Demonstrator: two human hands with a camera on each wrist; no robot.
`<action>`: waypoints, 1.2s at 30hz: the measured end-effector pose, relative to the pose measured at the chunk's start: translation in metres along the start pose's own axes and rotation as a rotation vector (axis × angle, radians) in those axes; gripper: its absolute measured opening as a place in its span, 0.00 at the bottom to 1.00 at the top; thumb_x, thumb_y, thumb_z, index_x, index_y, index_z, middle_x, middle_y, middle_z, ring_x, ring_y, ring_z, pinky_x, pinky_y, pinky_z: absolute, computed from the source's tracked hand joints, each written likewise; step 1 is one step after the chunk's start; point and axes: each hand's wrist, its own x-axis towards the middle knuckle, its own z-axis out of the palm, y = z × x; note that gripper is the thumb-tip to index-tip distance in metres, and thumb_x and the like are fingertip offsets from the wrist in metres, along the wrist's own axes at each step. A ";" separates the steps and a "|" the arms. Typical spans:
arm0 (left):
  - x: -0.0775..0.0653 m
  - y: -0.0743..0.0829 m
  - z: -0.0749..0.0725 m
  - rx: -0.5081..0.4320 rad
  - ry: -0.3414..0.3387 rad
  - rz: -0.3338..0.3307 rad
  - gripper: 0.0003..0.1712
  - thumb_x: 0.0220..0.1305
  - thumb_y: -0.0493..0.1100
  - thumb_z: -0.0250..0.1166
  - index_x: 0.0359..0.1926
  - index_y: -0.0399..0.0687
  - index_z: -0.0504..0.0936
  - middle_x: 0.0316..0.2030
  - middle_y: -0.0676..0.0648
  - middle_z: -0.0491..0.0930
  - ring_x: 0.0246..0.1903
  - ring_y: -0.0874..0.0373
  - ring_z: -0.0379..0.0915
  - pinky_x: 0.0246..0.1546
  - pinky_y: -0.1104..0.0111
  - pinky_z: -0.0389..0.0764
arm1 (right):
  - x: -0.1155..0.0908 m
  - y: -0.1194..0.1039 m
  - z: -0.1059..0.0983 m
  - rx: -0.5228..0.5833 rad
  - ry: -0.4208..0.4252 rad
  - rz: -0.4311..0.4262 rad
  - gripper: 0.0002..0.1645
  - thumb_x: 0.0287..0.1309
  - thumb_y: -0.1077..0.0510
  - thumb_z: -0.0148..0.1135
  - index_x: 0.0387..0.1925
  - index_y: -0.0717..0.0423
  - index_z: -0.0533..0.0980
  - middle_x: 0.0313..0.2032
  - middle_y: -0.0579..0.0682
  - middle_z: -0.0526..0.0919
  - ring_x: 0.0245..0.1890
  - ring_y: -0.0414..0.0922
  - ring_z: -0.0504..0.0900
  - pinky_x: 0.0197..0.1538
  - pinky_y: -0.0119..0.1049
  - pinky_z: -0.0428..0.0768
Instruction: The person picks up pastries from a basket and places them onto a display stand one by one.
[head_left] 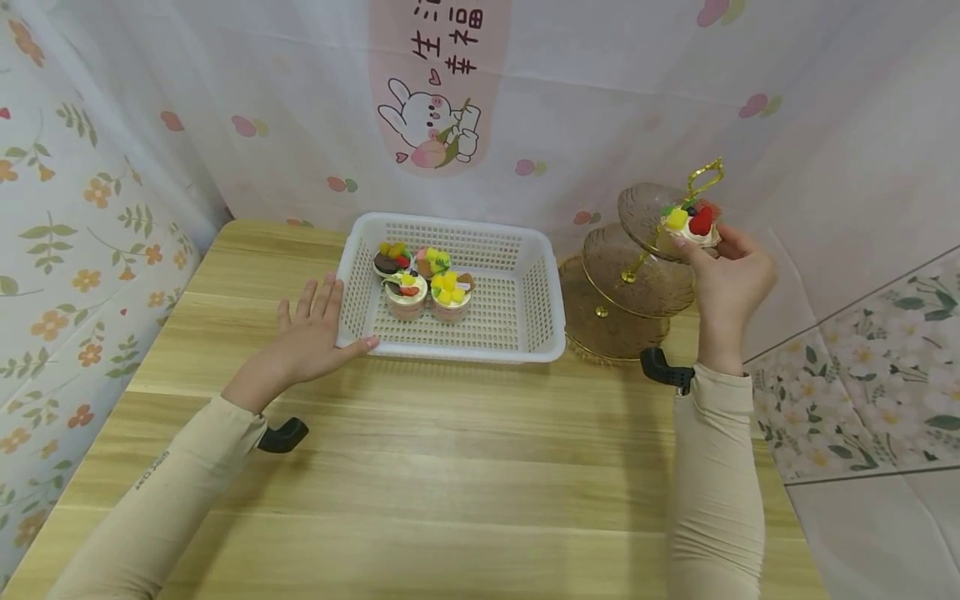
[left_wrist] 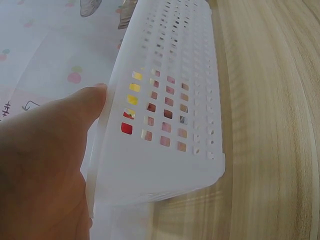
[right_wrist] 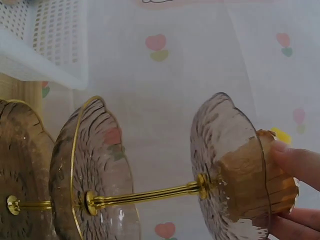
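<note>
My right hand [head_left: 727, 279] grips a toy dessert cup [head_left: 693, 227] topped with cream, a strawberry and yellow fruit pieces. In the right wrist view, the cup's pleated side [right_wrist: 250, 175] shows through the clear top plate [right_wrist: 202, 117] of a three-tier stand, set within that plate's rim. My left hand [head_left: 307, 333] lies against the left end of a white perforated basket [head_left: 450, 357]; its fingers are straight and spread, and the thumb reaches along the front rim. In the basket's left half stand several dessert cups [head_left: 407, 298] with fruit toppings.
Lower tiers of the stand, the middle plate [head_left: 637, 283] and the bottom plate [head_left: 615, 333], sit close beside the basket's right end. A gold handle [head_left: 705, 177] rises above the top plate. A printed curtain [head_left: 300, 100] hangs behind the wooden table [head_left: 465, 467].
</note>
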 end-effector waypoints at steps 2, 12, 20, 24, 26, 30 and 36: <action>0.000 0.000 0.000 -0.001 0.000 0.000 0.66 0.64 0.79 0.44 0.76 0.36 0.24 0.77 0.38 0.18 0.76 0.33 0.14 0.66 0.28 0.23 | 0.000 0.000 0.001 -0.025 0.011 -0.006 0.35 0.40 0.48 0.82 0.54 0.49 0.83 0.46 0.46 0.87 0.37 0.28 0.78 0.38 0.22 0.73; 0.000 -0.001 0.002 -0.007 0.011 0.009 0.67 0.63 0.79 0.44 0.76 0.35 0.25 0.77 0.37 0.19 0.76 0.33 0.15 0.66 0.28 0.24 | -0.006 -0.001 0.002 -0.083 0.050 -0.050 0.35 0.40 0.42 0.81 0.53 0.47 0.84 0.48 0.49 0.88 0.39 0.29 0.76 0.41 0.24 0.67; 0.000 -0.001 0.001 -0.003 0.018 0.011 0.66 0.64 0.78 0.46 0.76 0.34 0.27 0.78 0.35 0.22 0.76 0.32 0.16 0.66 0.27 0.25 | -0.010 -0.002 0.003 -0.145 0.069 -0.090 0.34 0.42 0.39 0.78 0.53 0.46 0.84 0.47 0.52 0.88 0.26 0.27 0.68 0.37 0.25 0.63; 0.000 -0.001 0.002 0.002 0.025 0.013 0.66 0.63 0.79 0.45 0.76 0.35 0.27 0.78 0.35 0.23 0.77 0.32 0.17 0.66 0.27 0.26 | -0.011 -0.002 0.003 -0.162 0.072 -0.110 0.34 0.43 0.39 0.78 0.53 0.46 0.83 0.49 0.54 0.88 0.22 0.28 0.65 0.39 0.24 0.60; 0.001 -0.002 0.002 0.002 0.027 0.013 0.66 0.63 0.79 0.45 0.76 0.35 0.26 0.78 0.35 0.23 0.77 0.32 0.17 0.66 0.27 0.26 | -0.012 -0.001 0.004 -0.165 0.074 -0.121 0.34 0.43 0.39 0.78 0.53 0.47 0.83 0.49 0.54 0.88 0.20 0.29 0.63 0.39 0.24 0.60; 0.001 -0.002 0.002 0.001 0.025 0.013 0.66 0.63 0.79 0.45 0.76 0.35 0.26 0.78 0.35 0.23 0.77 0.32 0.17 0.66 0.27 0.26 | -0.014 -0.001 0.003 -0.158 0.072 -0.130 0.34 0.43 0.39 0.78 0.53 0.47 0.83 0.49 0.54 0.87 0.26 0.29 0.68 0.46 0.28 0.65; 0.000 -0.002 0.002 -0.001 0.018 0.012 0.66 0.64 0.79 0.45 0.76 0.36 0.25 0.77 0.37 0.20 0.77 0.33 0.16 0.66 0.27 0.25 | -0.017 0.000 0.003 -0.142 0.062 -0.140 0.32 0.43 0.41 0.79 0.51 0.47 0.84 0.50 0.54 0.87 0.51 0.42 0.78 0.61 0.37 0.66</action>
